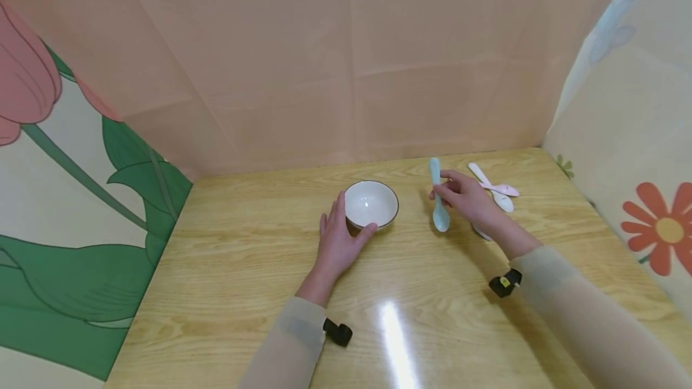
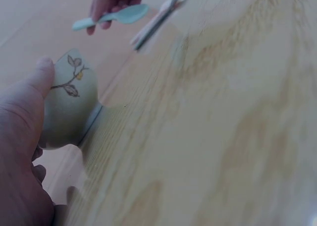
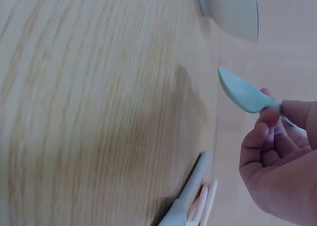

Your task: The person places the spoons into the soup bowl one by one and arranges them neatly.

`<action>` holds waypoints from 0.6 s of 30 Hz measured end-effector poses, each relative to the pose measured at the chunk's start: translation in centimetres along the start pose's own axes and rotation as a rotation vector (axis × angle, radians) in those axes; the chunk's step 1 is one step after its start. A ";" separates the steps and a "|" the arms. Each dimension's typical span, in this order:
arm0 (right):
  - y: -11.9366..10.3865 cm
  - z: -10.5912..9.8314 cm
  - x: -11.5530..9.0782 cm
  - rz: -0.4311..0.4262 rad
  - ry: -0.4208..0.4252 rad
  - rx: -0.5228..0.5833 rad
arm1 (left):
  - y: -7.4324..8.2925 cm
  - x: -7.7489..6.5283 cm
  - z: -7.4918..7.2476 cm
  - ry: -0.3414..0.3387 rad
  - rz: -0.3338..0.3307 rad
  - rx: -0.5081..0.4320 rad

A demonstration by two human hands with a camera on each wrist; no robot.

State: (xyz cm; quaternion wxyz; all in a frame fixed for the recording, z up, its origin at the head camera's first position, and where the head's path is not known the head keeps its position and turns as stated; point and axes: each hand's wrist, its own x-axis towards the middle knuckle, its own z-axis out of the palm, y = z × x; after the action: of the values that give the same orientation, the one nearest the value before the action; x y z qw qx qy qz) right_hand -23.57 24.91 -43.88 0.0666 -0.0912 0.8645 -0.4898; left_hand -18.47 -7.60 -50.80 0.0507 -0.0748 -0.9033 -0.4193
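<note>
A white bowl [image 1: 373,202] with a thin dark rim stands upright on the wooden table. My left hand [image 1: 339,244] grips its left and near side, thumb at the near rim. The left wrist view shows a leafy branch pattern on the outside of the bowl [image 2: 74,112]. Right of the bowl and above the table, my right hand [image 1: 466,198] pinches a light blue spoon [image 1: 441,220] between thumb and fingers. In the right wrist view the bowl of this spoon [image 3: 242,92] points away from the hand, towards the white bowl.
Behind my right hand, a white spoon [image 1: 503,202] and a pink spoon [image 1: 508,189] lie crossed. Another pale spoon [image 1: 481,233] is mostly hidden under the right hand. A pinkish cloth wall [image 1: 346,77] closes off the table's [image 1: 243,269] back edge.
</note>
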 end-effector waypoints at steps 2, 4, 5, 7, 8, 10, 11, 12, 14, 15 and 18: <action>-0.3 0.1 0.0 0.007 0.000 0.005 | 0.0 0.0 0.0 0.003 -0.001 0.002; -0.5 0.2 0.0 0.008 0.001 0.009 | -0.1 0.0 0.1 0.006 -0.001 0.002; -0.7 0.2 0.0 0.008 0.001 0.009 | -0.1 0.0 0.1 0.007 -0.001 0.000; -1.0 0.3 0.0 0.001 0.001 0.018 | -0.1 0.1 0.1 0.012 0.002 -0.009; -1.2 0.4 0.0 -0.003 0.002 0.025 | -0.1 0.1 0.1 0.014 0.003 -0.011; -1.5 0.5 0.1 -0.013 0.002 0.037 | -0.1 0.1 0.1 0.015 0.004 -0.014; -1.6 0.6 0.2 -0.015 0.002 0.041 | -0.1 0.1 0.2 0.016 0.006 -0.015; -1.8 0.7 0.2 -0.019 0.004 0.045 | -0.1 0.1 0.2 0.016 0.006 -0.016; -2.0 0.9 0.4 -0.026 0.013 0.039 | -0.2 0.1 0.2 0.016 0.008 -0.014; -2.2 0.9 0.5 -0.028 0.018 0.034 | -0.1 0.1 0.2 0.016 0.010 -0.014; -2.7 1.1 0.8 -0.037 0.039 0.015 | -0.1 0.0 0.2 0.018 0.015 -0.018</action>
State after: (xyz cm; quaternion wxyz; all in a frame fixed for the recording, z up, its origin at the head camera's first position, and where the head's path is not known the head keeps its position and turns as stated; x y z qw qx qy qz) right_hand -23.85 22.42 -42.14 0.0414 -0.0970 0.8601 -0.4990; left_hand -18.55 -7.51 -51.02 0.0613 -0.0783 -0.8984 -0.4278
